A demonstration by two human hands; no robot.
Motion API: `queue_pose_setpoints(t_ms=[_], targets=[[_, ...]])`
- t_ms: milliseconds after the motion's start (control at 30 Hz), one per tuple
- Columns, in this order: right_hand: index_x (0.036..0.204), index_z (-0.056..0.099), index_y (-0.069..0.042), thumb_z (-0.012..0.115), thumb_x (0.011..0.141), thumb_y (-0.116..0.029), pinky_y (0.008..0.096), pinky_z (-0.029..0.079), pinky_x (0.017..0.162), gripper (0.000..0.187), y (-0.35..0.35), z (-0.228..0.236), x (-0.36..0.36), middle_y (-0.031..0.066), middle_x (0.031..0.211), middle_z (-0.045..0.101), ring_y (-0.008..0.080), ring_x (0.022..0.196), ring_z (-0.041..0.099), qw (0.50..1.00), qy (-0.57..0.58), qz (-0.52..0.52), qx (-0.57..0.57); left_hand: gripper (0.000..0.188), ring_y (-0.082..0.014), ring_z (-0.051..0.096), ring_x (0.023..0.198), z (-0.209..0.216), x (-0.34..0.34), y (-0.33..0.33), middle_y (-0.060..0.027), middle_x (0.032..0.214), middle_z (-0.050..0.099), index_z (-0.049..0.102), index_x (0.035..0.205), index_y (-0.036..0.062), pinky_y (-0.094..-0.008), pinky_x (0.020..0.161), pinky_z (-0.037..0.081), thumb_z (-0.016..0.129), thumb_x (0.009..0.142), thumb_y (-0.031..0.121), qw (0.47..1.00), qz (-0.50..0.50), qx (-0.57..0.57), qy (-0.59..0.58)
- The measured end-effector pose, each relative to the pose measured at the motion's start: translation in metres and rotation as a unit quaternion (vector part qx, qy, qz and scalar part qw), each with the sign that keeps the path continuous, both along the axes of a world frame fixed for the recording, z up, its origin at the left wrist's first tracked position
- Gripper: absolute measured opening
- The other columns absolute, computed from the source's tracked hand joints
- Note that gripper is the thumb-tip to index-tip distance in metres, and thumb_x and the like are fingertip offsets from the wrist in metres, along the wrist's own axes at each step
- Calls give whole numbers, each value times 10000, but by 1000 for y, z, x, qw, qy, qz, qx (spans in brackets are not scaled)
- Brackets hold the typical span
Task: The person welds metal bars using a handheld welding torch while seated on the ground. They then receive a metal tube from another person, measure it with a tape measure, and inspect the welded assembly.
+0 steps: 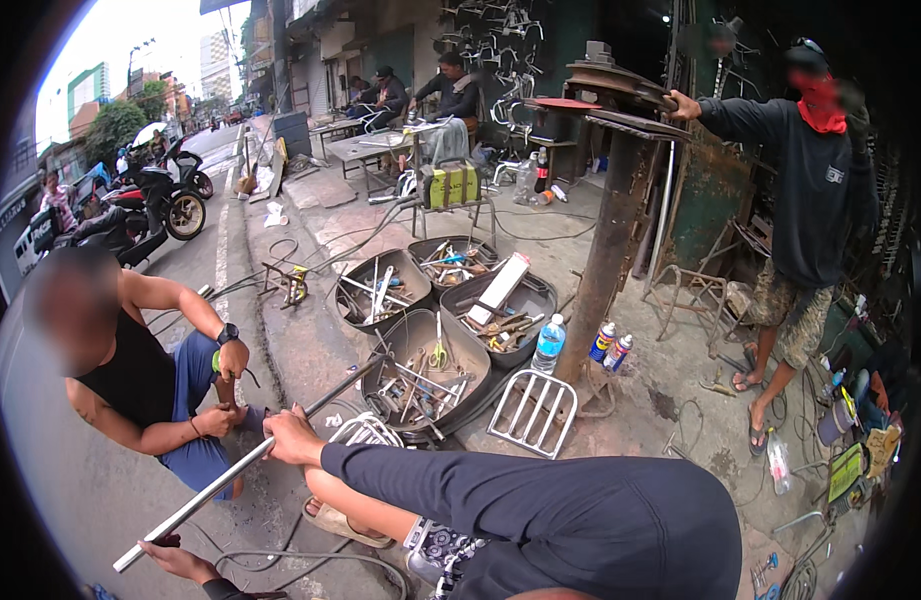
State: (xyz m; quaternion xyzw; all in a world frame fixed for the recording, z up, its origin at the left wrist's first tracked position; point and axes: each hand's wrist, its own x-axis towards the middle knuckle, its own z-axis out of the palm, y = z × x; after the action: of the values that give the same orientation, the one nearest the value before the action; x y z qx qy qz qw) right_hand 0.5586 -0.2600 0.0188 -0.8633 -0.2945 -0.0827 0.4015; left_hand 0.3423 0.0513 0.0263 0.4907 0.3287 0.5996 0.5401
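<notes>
A long metal tube slants across the lower left, pale at its near end and darker toward the tool bins. My right hand, reaching in from a dark sleeve, is wrapped round its middle. Down by the near end, my left hand is closed at the tube; a small dark-red thing shows by its fingers, too small to name. Just beyond the tube crouches a person in a black tank top, one hand around a small green object. A silver barred rack lies on the ground to the right.
Several black bins of hand tools stand ahead, beside a rusty post. A water bottle and spray cans are at its foot. Another person stands at right. Cables cross the ground. Motorcycles line the street.
</notes>
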Motion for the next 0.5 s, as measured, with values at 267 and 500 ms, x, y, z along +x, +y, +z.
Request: queue_pose_setpoints(t_ms=[267,500], targets=[[746,657,-108,938,646,-407,491,419,852,423,-1,6,-5,94,755,719,332,843,715,999,22,17,-44,523,-157,532,710,38,-5,-45,-40,764,575,608,963,43,-330,703,454,424,1110,510,999,7,-11,-32],[770,660,-118,941,639,-360,440,389,872,394,2,17,-23,56,828,713,290,922,671,999,-4,38,22,541,-162,545,705,45,-33,-47,-52,756,593,606,930,48,-331,713,452,427,1101,529,1000,21,14,1]])
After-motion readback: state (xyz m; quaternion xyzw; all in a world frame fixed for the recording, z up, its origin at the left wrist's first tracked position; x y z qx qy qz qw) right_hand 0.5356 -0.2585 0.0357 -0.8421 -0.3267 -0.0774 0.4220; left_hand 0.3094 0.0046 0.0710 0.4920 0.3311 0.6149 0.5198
